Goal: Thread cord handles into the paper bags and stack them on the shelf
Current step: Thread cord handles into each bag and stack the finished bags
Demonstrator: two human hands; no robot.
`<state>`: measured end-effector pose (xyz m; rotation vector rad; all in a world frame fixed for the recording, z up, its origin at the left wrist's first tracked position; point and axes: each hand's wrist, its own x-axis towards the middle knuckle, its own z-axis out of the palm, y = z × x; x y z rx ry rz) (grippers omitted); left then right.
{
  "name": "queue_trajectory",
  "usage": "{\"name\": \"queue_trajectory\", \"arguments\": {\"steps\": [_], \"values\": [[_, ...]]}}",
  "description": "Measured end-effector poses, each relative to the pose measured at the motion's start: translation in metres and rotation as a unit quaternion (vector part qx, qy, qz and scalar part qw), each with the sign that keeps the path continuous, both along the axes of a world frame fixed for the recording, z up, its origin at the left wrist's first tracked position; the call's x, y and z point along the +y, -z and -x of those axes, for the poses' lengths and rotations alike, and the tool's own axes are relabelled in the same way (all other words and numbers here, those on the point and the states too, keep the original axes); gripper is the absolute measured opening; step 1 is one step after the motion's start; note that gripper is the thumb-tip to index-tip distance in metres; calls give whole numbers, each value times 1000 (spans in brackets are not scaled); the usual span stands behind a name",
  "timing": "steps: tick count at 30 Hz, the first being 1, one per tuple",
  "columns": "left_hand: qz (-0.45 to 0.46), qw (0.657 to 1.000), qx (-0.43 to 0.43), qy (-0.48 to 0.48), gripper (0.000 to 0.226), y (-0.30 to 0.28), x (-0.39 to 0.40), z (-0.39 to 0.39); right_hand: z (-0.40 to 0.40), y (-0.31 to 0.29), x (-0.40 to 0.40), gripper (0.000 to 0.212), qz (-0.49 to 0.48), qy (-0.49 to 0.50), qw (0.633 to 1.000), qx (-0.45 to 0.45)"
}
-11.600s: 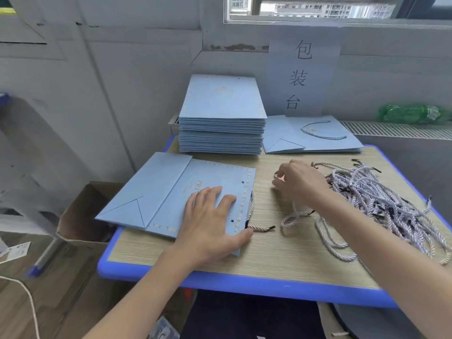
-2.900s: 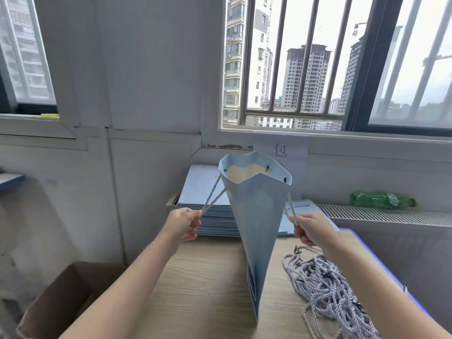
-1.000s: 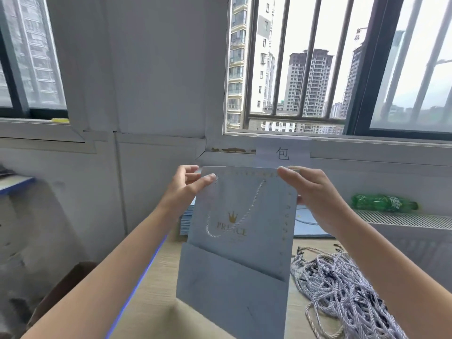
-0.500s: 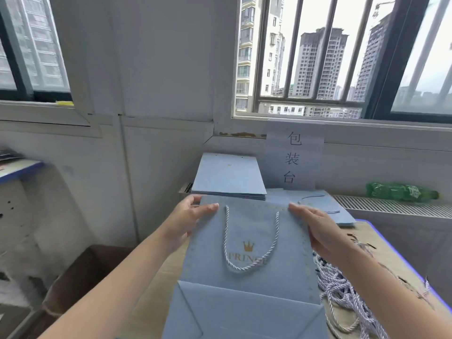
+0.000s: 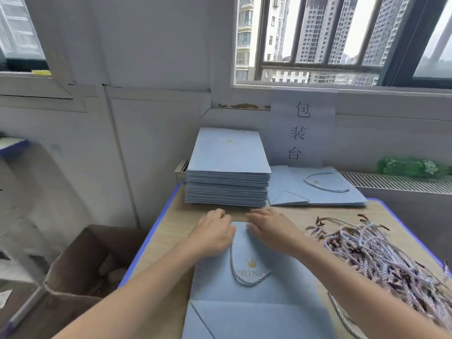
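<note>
Blue paper bag (image 5: 249, 285) lies flat on the table (image 5: 168, 228); left hand (image 5: 215, 232) and right hand (image 5: 271, 228) press its top edge, fingers flat. Gold crown, "PRIN" visible.

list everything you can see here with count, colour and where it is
paper bag: one, light blue, flat on the table under both hands, cord handle lying on it
stack of bags: one, light blue, far end of table
finished bags: a few, light blue, right of the stack
cords: one pile, white and dark, right side
table: one, wood top, blue rim
cardboard box: one, brown, floor at left
sign: one, white, wall
bottle: one, green, ledge at right
left hand: on the bag's top edge
right hand: on the bag's top edge
</note>
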<state>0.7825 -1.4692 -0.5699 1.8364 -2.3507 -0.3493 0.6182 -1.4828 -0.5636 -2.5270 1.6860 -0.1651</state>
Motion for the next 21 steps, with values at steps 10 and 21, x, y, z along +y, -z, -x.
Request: {"name": "queue_trajectory", "arguments": {"steps": [10, 21], "values": [[14, 996, -55, 74, 62, 23, -4, 7, -2, 35, -2, 96, 18, -25, 998, 61], [70, 996, -33, 47, 53, 28, 2, 12, -3, 35, -2, 41, 28, -4, 995, -95]]}}
